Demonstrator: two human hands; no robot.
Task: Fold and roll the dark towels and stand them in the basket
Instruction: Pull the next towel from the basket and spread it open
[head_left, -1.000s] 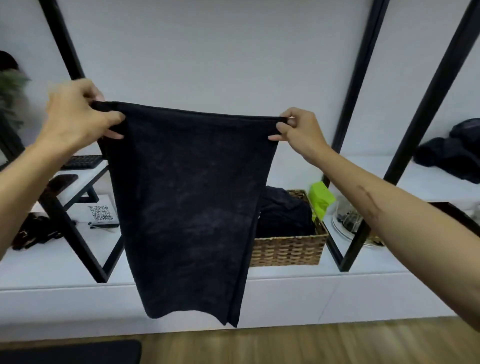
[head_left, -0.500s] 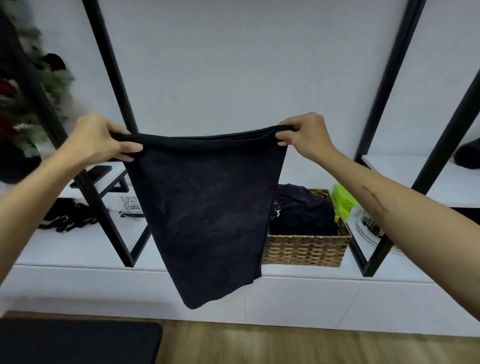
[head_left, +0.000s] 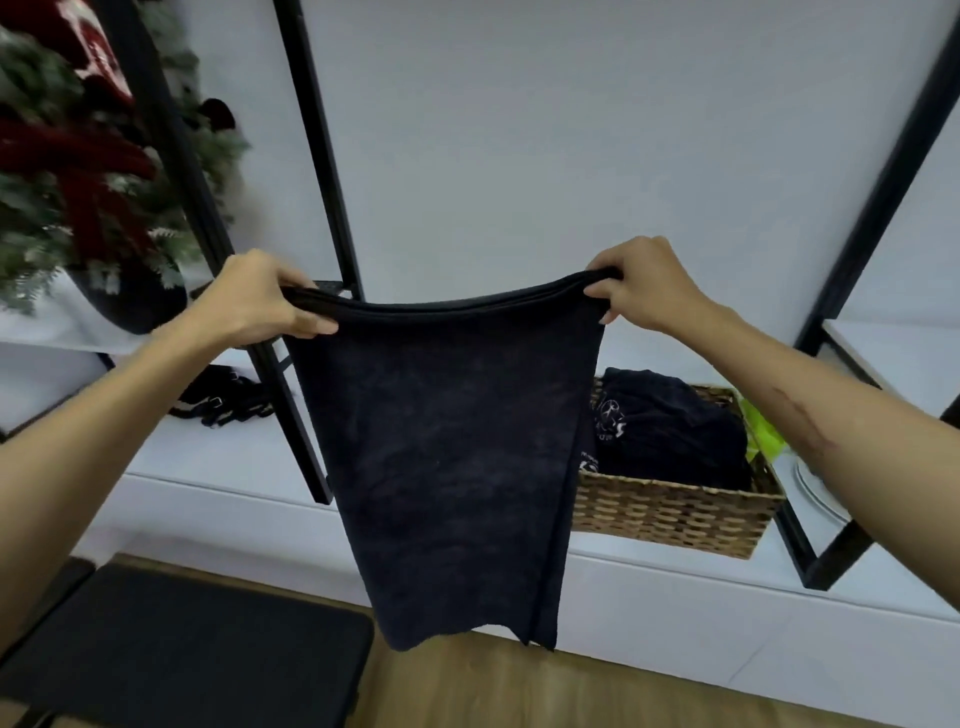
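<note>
A dark towel (head_left: 447, 457) hangs folded in the air in front of me, its doubled top edge stretched between my hands. My left hand (head_left: 260, 301) grips the top left corner and my right hand (head_left: 644, 286) grips the top right corner. Behind the towel on the right, a woven basket (head_left: 670, 514) stands on the low white shelf (head_left: 675, 587). Another dark towel (head_left: 670, 431) with a white logo lies bunched inside it. The hanging towel hides the basket's left end.
Black slanted frame posts (head_left: 322, 171) rise from the shelf left and right of the basket. A yellow-green item (head_left: 761, 436) and a plate (head_left: 815, 488) sit right of the basket. A potted Christmas tree (head_left: 78, 171) stands at left, black straps (head_left: 223, 400) below it. A dark mat (head_left: 176, 644) lies on the wooden floor.
My view has swung left and down, bringing the tree and mat into sight. My hands have lowered the towel slightly, still gripping its top corners.
</note>
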